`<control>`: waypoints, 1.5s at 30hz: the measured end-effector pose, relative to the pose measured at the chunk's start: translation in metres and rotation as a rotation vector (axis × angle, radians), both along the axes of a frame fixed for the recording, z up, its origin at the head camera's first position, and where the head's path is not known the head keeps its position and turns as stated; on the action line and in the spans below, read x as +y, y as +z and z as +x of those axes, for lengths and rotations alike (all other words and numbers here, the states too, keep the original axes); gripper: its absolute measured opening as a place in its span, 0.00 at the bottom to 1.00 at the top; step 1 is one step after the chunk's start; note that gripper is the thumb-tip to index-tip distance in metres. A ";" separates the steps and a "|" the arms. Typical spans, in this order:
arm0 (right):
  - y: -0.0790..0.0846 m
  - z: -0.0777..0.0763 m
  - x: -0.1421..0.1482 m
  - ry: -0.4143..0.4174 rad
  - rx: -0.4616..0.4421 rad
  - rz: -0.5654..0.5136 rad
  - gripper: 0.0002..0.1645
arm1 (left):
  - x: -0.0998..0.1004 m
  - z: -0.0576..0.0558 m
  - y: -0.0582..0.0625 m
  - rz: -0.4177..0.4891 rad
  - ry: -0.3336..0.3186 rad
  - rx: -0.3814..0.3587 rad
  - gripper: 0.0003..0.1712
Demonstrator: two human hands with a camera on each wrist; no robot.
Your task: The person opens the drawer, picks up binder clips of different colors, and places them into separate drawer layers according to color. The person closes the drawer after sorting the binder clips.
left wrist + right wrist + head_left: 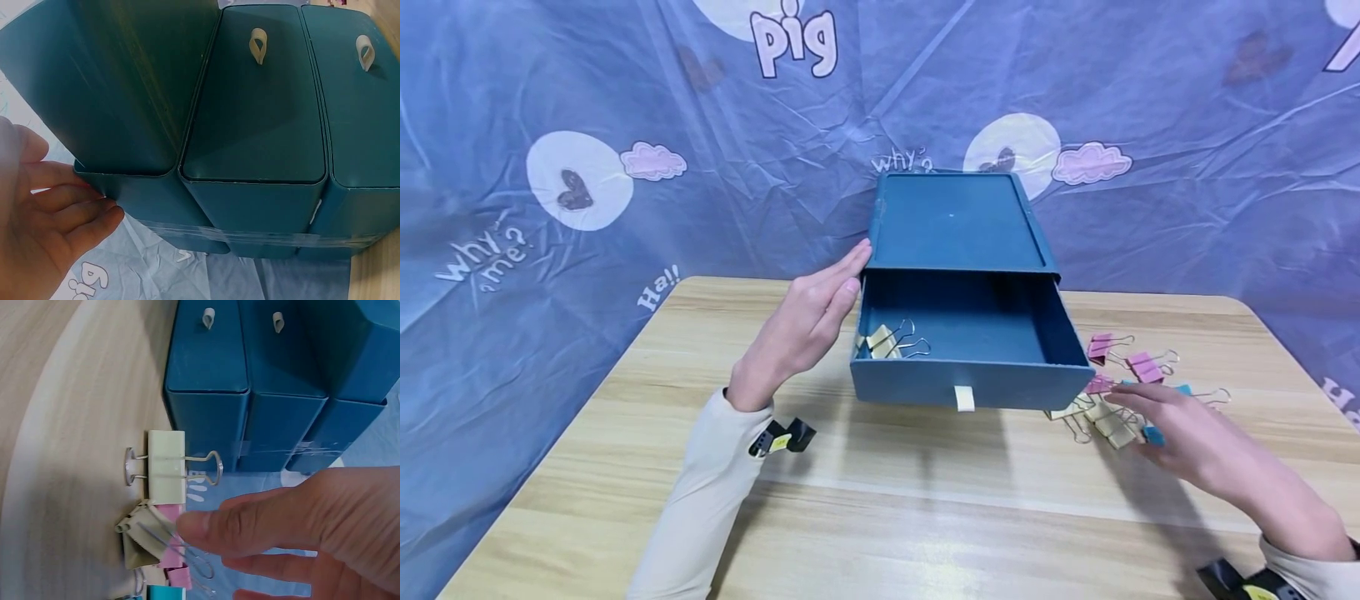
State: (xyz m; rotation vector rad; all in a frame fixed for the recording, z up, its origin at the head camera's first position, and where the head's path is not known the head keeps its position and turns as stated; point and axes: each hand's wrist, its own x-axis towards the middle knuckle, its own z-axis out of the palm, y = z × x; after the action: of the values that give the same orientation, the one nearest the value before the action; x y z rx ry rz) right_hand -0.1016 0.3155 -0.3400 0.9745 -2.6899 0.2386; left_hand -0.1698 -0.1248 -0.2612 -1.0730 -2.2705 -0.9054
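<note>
A blue plastic drawer unit [955, 221] stands on the table, its top drawer [917, 383] pulled out. Yellow binder clips [883, 342] lie in the drawer's front left corner. My left hand [793, 325] rests its straight fingertips against the unit's left side. To the right of the unit lies a group of yellow binder clips [1111, 423], pink binder clips [1146, 367] and blue binder clips [1154, 435]. Over this group reaches my right hand [1202, 442], its thumb and fingers spread apart. In the right wrist view, the thumb is close to a tilted yellow clip [142, 537]; contact is unclear.
Two lower drawers with loop pulls, the middle drawer [256, 112] and the bottom drawer [362, 119], are closed. A white pull tab [964, 398] hangs on the open drawer's front. Behind the wooden table [760, 533] hangs a blue printed cloth [820, 125].
</note>
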 end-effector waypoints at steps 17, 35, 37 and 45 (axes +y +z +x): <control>-0.014 -0.006 0.003 -0.008 0.024 -0.015 0.31 | 0.001 0.000 -0.001 0.005 0.001 0.002 0.23; -0.017 -0.008 0.004 -0.021 -0.011 -0.015 0.31 | 0.003 -0.009 -0.002 0.006 0.048 0.107 0.21; -0.018 -0.008 0.005 -0.009 -0.006 -0.010 0.31 | 0.003 -0.010 -0.003 0.011 0.052 0.142 0.21; -0.020 -0.010 0.005 0.050 0.026 -0.013 0.31 | 0.006 -0.015 -0.005 0.014 0.076 0.219 0.20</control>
State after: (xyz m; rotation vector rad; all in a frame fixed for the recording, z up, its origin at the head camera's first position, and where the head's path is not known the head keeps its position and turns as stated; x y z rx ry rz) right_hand -0.1116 0.3209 -0.3599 1.0349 -2.6400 0.2509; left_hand -0.1845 -0.1192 -0.2662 -1.0194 -2.1063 -0.7335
